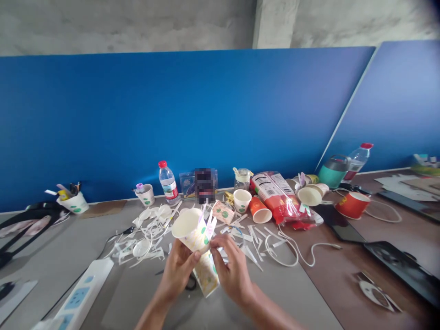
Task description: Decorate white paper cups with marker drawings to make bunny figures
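Observation:
My left hand (178,268) is closed around the lower part of a white paper cup (188,229) with yellow and green print, its mouth tilted up and to the left. White-and-purple paper pieces like rabbit ears (209,228) stick up at the cup's right side. My right hand (232,266) pinches at the lower right edge of the cup; what lies between its fingertips is partly hidden. Below the cup hangs a matching patterned paper piece (207,275), and I cannot tell whether it is joined to it. Black scissors (191,282) lie on the desk, partly covered by my left hand.
White paper scraps (147,238) are strewn across the desk. Behind them stand a water bottle (168,185), a small cup (241,200), an orange cup (260,211) and a red plastic package (280,197). A power strip (77,293) lies left, a black phone (395,263) right. A blue partition (172,114) closes the back.

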Action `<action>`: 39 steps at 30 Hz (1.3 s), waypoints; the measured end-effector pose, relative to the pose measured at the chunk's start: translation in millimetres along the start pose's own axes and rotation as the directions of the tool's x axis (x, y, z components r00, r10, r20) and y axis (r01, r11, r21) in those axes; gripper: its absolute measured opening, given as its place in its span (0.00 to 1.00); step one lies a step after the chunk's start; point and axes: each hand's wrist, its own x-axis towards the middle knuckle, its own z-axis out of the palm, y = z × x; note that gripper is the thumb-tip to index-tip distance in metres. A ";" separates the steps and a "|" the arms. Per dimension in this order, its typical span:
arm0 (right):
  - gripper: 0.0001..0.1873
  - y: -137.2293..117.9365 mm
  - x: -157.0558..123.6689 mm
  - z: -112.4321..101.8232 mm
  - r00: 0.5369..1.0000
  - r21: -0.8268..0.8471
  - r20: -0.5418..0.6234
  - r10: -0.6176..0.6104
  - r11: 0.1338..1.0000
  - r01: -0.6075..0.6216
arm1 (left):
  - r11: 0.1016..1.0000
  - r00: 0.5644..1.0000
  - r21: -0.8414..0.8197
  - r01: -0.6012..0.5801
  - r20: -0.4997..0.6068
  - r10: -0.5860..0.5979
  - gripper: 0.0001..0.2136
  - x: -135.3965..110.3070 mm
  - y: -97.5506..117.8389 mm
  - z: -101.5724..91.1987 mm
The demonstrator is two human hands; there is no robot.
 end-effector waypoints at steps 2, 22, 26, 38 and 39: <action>0.08 1.2 -0.8 1.6 0.999 0.004 -0.003 0.034 0.999 -0.034 | 1.000 1.000 0.022 -0.006 -0.012 0.007 0.28 0.1 -0.8 0.6; 0.05 9.4 -2.1 7.5 0.990 -0.062 -0.042 0.135 0.989 -0.137 | 0.967 0.994 0.242 -0.077 -0.059 0.093 0.31 -0.8 -3.3 -1.0; 0.09 12.1 0.1 7.3 0.995 -0.130 -0.074 0.073 0.988 -0.082 | 0.961 0.994 0.263 -0.090 -0.035 0.102 0.30 -1.1 -5.2 -1.6; 0.08 8.2 0.4 7.7 0.994 -0.141 -0.044 0.105 0.984 -0.110 | 0.934 0.986 0.335 -0.121 -0.068 0.152 0.29 -0.4 -10.3 -3.6; 0.08 8.9 0.5 7.7 0.993 -0.144 -0.045 0.107 0.983 -0.113 | 0.932 0.986 0.342 -0.119 -0.070 0.151 0.29 -0.4 -10.2 -3.4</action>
